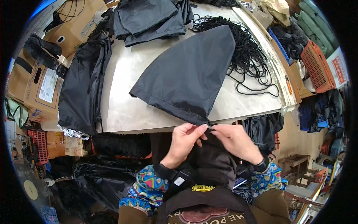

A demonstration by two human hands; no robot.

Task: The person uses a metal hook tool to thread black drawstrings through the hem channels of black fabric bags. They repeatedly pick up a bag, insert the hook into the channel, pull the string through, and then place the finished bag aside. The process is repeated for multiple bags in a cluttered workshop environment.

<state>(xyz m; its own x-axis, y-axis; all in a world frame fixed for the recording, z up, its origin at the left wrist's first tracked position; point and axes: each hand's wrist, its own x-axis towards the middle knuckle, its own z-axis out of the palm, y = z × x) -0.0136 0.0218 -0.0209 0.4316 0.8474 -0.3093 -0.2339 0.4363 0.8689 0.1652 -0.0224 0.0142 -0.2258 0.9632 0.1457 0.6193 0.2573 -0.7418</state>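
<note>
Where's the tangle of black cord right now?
In the head view, the black cord lies heaped on the table's far right side, just right of the dark fabric bag the hands are pinching.

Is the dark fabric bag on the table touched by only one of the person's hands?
No: both the left hand and right hand pinch the dark fabric bag at its near corner.

Table top (149, 108): pale, worn sheet surface.
Cord (250, 56): black tangle on the table's right part.
Folded fabric (149, 18): dark pile at the far edge.
Draped fabric (84, 86): black, hanging over the left edge.
Cardboard boxes (33, 86): stacked at left.
Crate (317, 67): orange, at right.
Fan (31, 186): lower left.
</note>
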